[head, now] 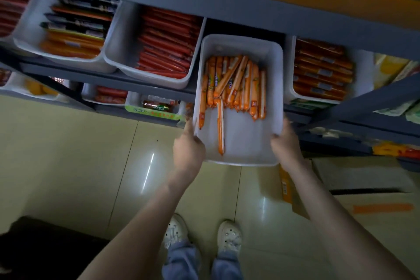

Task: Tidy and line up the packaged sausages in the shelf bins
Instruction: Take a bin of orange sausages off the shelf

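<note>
White plastic bin [246, 136] sticks partway out of the grey shelf [227, 7], near end hanging over the tiled floor [68, 154]. Left grip [188, 150] is curled over the bin's 9 o'clock rim, right grip [286, 145] curled over the 3 o'clock rim. Both clamp the bin walls and hold nothing else.

Orange sausages [236, 82] are heaped at the bin's 12 o'clock end, several crossed at angles and not lined up. One stray sausage [220, 127] lies alone toward 6 o'clock, another runs along the 9 o'clock wall. Tidying looks barely begun.

Risks, as I judge them:
- The bin's weight sits at the far end. If it comes fully off the shelf and tips, the pile slides and sticks spill onto the floor.
- The grips sit only on the rim edges, and smooth plastic could slip.
- Neighbour bins of red sausages, one at 9 o'clock [127, 29] and one at 3 o'clock [289, 63], sit close, so a skewed move could knock them.
- Pushing back in with crossed sticks standing high may snag them under the shelf above.
- Freeing one grip to sort leaves the bin on one hand, so it may twist.
</note>
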`<state>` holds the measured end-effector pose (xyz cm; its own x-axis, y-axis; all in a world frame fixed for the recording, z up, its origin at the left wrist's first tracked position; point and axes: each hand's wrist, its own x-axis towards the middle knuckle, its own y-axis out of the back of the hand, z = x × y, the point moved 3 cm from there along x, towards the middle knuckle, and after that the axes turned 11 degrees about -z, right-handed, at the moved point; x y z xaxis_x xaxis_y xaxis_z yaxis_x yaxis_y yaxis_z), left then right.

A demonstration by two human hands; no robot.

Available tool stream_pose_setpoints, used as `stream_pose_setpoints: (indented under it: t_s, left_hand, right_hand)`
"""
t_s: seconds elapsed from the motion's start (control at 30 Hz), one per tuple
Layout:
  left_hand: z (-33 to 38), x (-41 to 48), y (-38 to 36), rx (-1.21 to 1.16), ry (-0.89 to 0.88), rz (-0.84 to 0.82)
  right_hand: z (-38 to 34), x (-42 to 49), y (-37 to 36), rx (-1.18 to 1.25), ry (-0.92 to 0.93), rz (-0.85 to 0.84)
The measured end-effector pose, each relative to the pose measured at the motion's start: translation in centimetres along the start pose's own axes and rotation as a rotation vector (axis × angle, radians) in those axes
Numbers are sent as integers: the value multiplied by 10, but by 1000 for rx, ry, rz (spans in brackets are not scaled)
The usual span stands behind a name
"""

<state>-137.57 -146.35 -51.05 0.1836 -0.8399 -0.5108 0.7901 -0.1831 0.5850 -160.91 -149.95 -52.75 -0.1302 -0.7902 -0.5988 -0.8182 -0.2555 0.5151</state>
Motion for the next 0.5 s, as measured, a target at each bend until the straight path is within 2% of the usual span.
stream_pose_setpoints:
  t_s: [0.23,0.4,0.5]
  left_hand:
    - [-10,-14,17,65,-124,-145]
    - [-13,-28,20,148,-219,-152]
    - [-20,-48,5,242,-197,-137]
  right_hand:
    - [13,-48,-17,-14,89,44]
    - [27,-86,-19,-96,141,48]
    - [35,-101,-18,-171,139,34]
